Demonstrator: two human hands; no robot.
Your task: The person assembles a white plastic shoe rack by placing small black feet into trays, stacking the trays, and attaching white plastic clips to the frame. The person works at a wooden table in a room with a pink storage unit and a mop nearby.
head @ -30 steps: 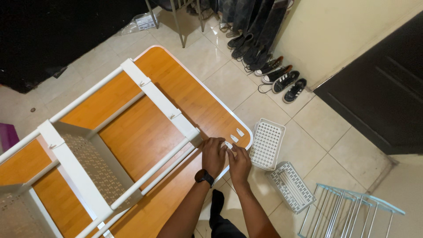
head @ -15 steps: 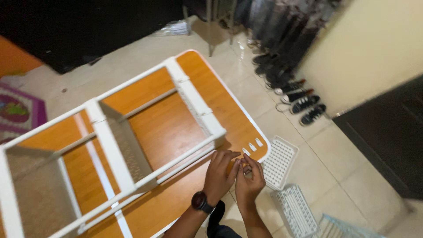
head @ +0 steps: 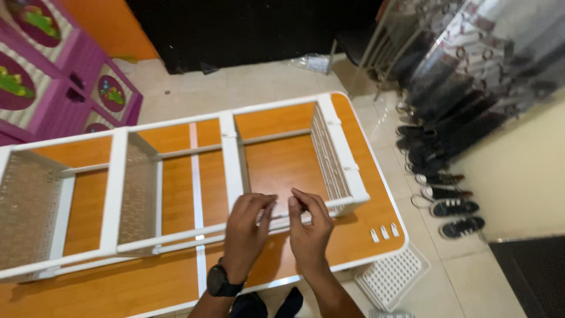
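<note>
Tiled floor (head: pixel 265 82), pale, room cluttered at the edges. Orange wood-look worktop (head: pixel 359 235) with white trim fills the centre. White plastic shelf frame (head: pixel 176 176) lies on its side on the worktop, running from 9 o'clock toward 3 o'clock, mesh side panels upright inside it.

Left hand (head: pixel 244 232), dark watch (head: pixel 220 282) on the wrist, fingers curled, tips pressed at the frame's near front rail (head: pixel 170 238). Right hand (head: pixel 309 227) just beside it at 3 o'clock, thumb and fingers pinched together on something small at that rail; too small to tell what. Hands nearly touching each other. Cannot tell if the left grips the rail or only rests on it.

Three small white clips (head: pixel 384 233) lie on the worktop at 4 o'clock of the right hand, near the edge. White perforated tray (head: pixel 391 277) on the floor below that corner. Row of dark shoes (head: pixel 447 200) at 3 o'clock along the wall, purple toy cabinet (head: pixel 59 76) at 10 o'clock.

Risks, as judgement: small pinched part could slip and drop off the worktop edge to the floor; the clips sit close to that edge and a nudge from the forearm would knock them off. Frame rests on a narrow side, so hard pushing at the rail could tip or slide it. Thin rail may flex or pop out of its joint.
</note>
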